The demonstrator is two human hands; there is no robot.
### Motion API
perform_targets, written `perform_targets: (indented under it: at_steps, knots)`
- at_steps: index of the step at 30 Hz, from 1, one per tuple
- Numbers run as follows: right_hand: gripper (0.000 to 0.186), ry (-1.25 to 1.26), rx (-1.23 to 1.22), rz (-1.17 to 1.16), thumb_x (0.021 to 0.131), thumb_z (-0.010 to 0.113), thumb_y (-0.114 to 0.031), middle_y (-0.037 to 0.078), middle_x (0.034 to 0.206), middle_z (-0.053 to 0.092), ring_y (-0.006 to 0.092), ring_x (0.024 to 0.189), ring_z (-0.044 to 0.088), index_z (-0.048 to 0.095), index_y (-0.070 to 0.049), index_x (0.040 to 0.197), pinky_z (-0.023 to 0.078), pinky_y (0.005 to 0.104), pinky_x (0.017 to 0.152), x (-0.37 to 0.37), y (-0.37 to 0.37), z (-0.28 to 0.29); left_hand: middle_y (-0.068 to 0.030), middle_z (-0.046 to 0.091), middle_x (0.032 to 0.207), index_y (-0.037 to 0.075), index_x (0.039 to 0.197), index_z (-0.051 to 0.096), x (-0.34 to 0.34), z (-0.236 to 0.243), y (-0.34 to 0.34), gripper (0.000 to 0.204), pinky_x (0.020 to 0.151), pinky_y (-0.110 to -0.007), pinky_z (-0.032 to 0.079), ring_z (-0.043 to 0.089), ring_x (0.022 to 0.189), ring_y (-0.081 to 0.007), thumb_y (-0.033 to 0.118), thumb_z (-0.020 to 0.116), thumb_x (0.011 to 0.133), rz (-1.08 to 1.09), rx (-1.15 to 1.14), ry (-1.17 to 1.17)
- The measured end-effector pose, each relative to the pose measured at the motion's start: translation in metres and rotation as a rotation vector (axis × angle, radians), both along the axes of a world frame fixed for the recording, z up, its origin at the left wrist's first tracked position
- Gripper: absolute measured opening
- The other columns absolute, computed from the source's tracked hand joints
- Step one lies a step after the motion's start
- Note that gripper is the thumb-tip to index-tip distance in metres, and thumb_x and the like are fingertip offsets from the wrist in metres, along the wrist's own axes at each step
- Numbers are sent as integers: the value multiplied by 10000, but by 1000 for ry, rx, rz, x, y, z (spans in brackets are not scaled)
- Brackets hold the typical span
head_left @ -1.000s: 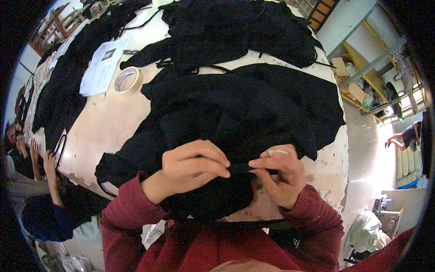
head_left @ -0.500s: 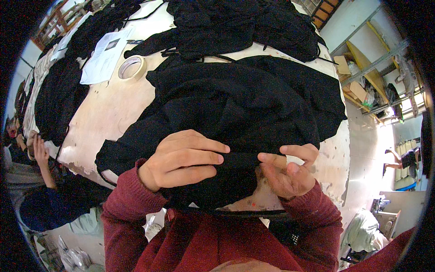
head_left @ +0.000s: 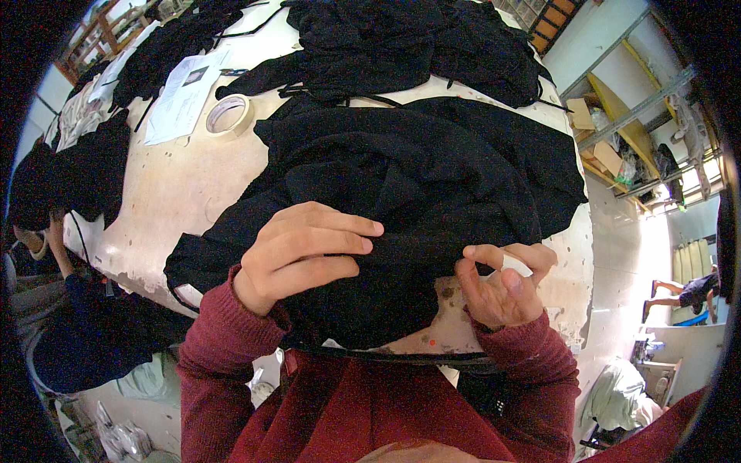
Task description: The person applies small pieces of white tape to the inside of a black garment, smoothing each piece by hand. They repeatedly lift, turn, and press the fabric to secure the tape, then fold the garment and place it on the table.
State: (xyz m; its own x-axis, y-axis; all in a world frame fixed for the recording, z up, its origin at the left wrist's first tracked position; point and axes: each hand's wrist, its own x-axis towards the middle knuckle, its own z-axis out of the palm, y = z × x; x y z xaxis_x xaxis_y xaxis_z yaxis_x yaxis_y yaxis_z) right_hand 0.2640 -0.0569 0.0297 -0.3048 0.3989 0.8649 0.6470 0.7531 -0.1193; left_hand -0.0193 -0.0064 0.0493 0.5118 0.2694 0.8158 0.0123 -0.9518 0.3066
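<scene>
A large black knit garment (head_left: 432, 170) lies bunched on the worktable (head_left: 162, 189) before me. My left hand (head_left: 301, 247) rests on its near folded band with fingers stretched and slightly apart, the thumb hidden beneath. My right hand (head_left: 509, 282) curls around a small flat white piece (head_left: 514, 264), perhaps chalk, its index fingertip at the band's right part. Beyond the garment at the upper left are a masking tape roll (head_left: 230, 104) and printed paper sheets (head_left: 174, 104).
More black garments (head_left: 401, 42) lie along the table's far side. At left, a co-worker (head_left: 62, 324) handles dark cloth. On the right stand metal shelves (head_left: 633, 131) with boxes, a person (head_left: 691, 293) farther back, and a draped pale cloth (head_left: 617, 393) lower down.
Both my hands have moved farther apart, the left up and leftward, the right rightward, showing the white piece more. The co-worker at left has moved dark cloth toward the table edge.
</scene>
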Motion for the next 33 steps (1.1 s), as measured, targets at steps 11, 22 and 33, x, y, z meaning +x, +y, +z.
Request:
perform_targets:
  at_steps: [11,22,33]
  knots:
    - [648,-9,-32,19,743,756,65,77,932,715,209,781,605,528,-174,1300,462,327,745,-4,4,1,-155,697,943,2,851,676,8,-2,4,119,690,-360,571,708,906,-338,-2,717,740,12,-99,-139]
    - [288,249,-359,138,899,630,-21,159,906,659,213,713,642,527,-9,1168,524,314,656,-4,-2,-12,-12,520,591,123,905,766,19,2,-7,261,421,-246,286,365,409,-104,12,789,669,360,-60,-70]
    - [825,41,-189,221,737,657,222,260,994,631,228,745,676,229,-72,1378,564,292,642,1,10,-2,-134,697,1012,-71,1058,658,34,-5,-20,241,818,-260,568,698,899,-164,-95,713,824,136,-817,-352]
